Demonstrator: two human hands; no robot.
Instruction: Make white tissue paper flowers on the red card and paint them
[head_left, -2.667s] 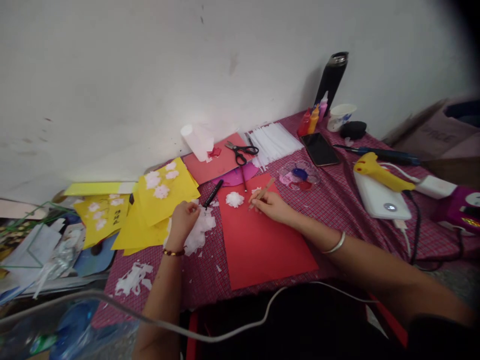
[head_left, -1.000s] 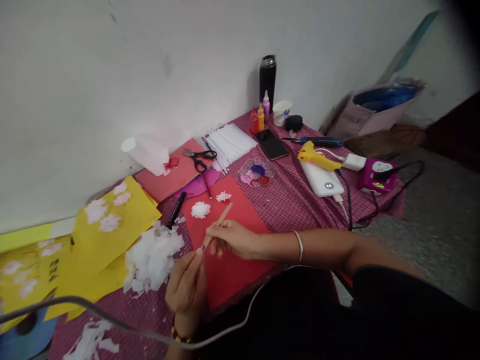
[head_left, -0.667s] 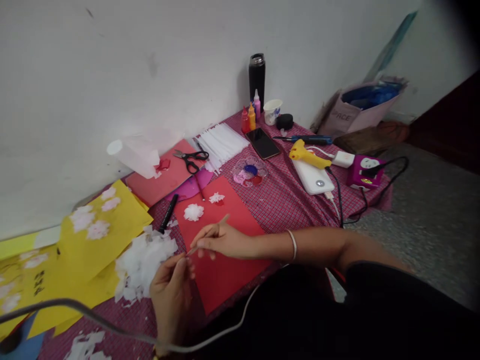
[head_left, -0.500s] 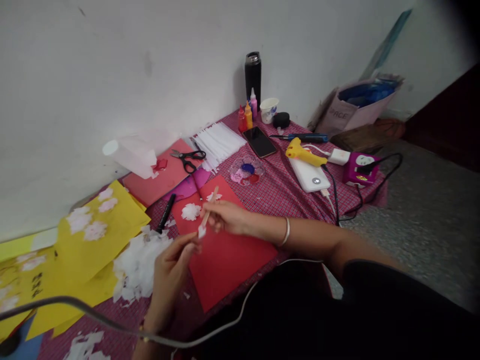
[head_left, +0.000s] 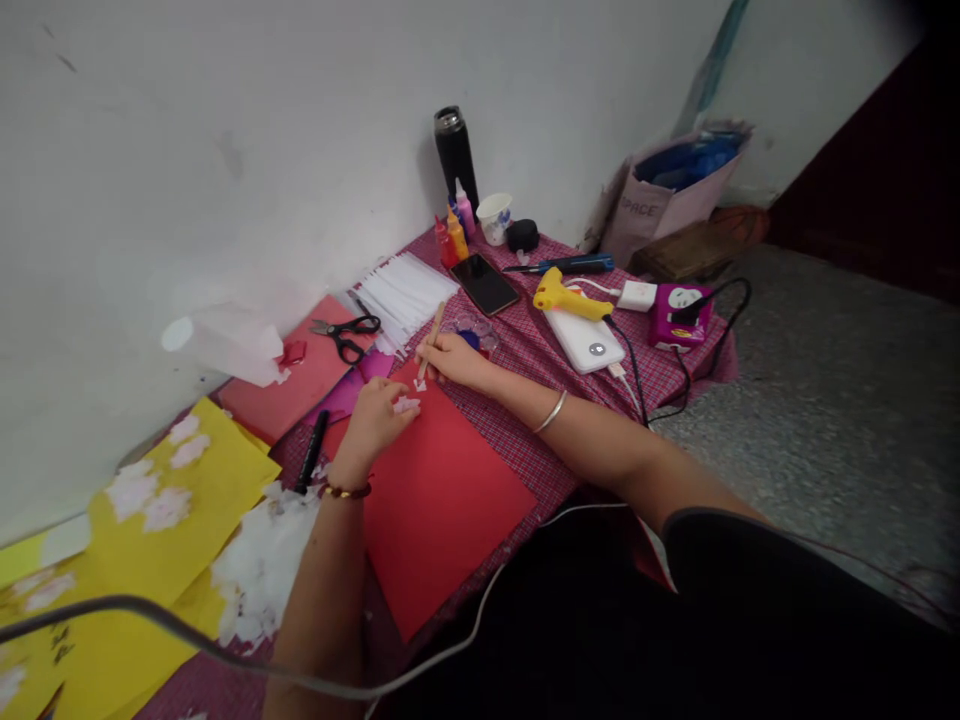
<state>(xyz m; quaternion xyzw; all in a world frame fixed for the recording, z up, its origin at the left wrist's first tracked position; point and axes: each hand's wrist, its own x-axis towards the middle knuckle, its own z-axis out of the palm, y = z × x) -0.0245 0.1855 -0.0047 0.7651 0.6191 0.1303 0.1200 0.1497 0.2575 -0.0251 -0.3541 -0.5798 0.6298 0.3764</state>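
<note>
My right hand (head_left: 454,362) is closed on a flat wooden craft stick (head_left: 435,325), which slants down to the red paper. At the stick's lower end a small white paper scrap (head_left: 419,384) shows, near the top of the red paper (head_left: 450,500). My left hand (head_left: 379,418) is on the same sheet with thumb and fingers apart. Between them lies a crumpled white paper flower (head_left: 406,404), partly hidden by the fingers.
Torn white paper (head_left: 262,565) and yellow sheets with pale flowers (head_left: 154,500) lie left. A black marker (head_left: 311,455), scissors (head_left: 349,335) and paint palette (head_left: 480,335) surround the sheet. A yellow glue gun (head_left: 570,297) rests on a power bank (head_left: 585,340). A cable (head_left: 225,655) crosses the foreground.
Both hands have moved apart from each other and forward to the top of the red paper. My left hand has left the stick's tip and come down around the white flower. The view has shifted.
</note>
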